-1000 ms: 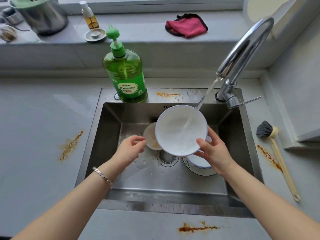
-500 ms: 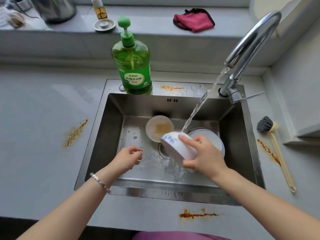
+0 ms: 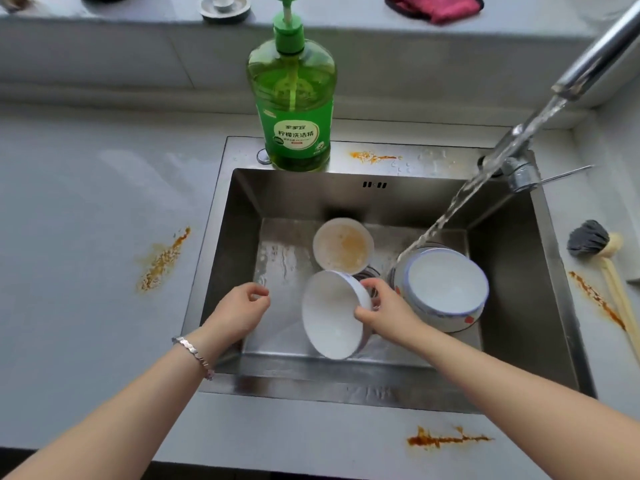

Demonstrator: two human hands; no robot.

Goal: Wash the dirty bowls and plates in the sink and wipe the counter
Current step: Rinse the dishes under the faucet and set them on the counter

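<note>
The right hand [image 3: 384, 311] grips a white bowl [image 3: 329, 313] by its rim, thumb inside, and holds it tipped on its side over the middle of the sink [image 3: 225, 258]. The left hand [image 3: 239, 306] hangs loosely curled at the sink's left, holding nothing. A dirty bowl [image 3: 343, 245] sits at the sink's back. Water [image 3: 460, 199] from the tap [image 3: 595, 53] lands on a blue-rimmed bowl [image 3: 446, 284] at the sink's right. Orange stains [image 3: 162, 259] mark the counter [image 3: 86, 202] left of the sink; a soap bottle [image 3: 292, 109] stands on its back rim.
</note>
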